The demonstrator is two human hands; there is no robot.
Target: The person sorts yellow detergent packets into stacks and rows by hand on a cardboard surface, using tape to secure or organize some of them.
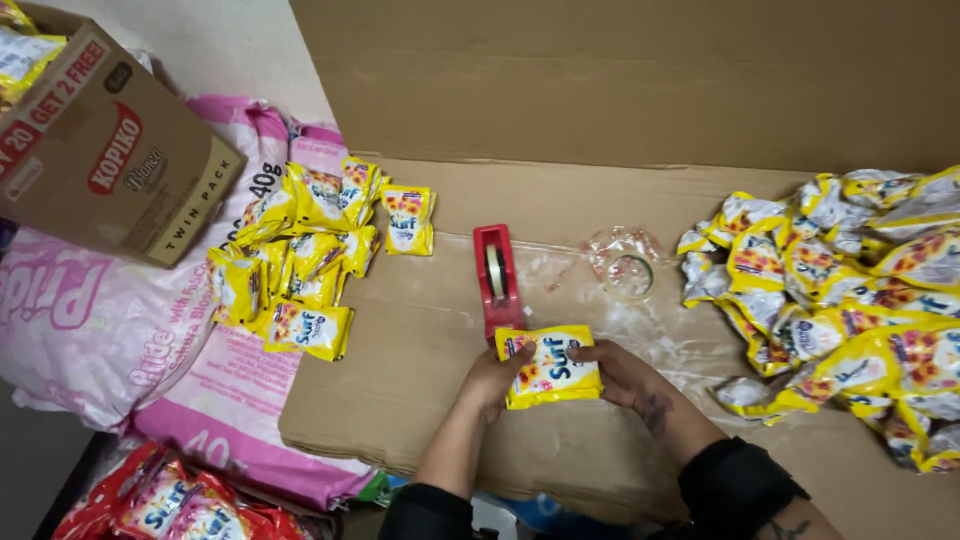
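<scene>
My left hand (492, 378) and right hand (622, 372) gripped opposite ends of a yellow sachet bundle (551, 366), fingers curled closed around it, just below the red tape dispenser (496, 277) on flattened cardboard (420, 340).

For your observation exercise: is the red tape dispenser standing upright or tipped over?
Upright: the red tape dispenser stands on its base on the cardboard sheet, tape roll on edge.

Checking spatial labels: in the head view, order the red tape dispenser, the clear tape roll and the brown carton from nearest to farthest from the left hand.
1. Red tape dispenser, just above the left hand.
2. Clear tape roll, up and right.
3. Brown carton, far upper left.
</scene>
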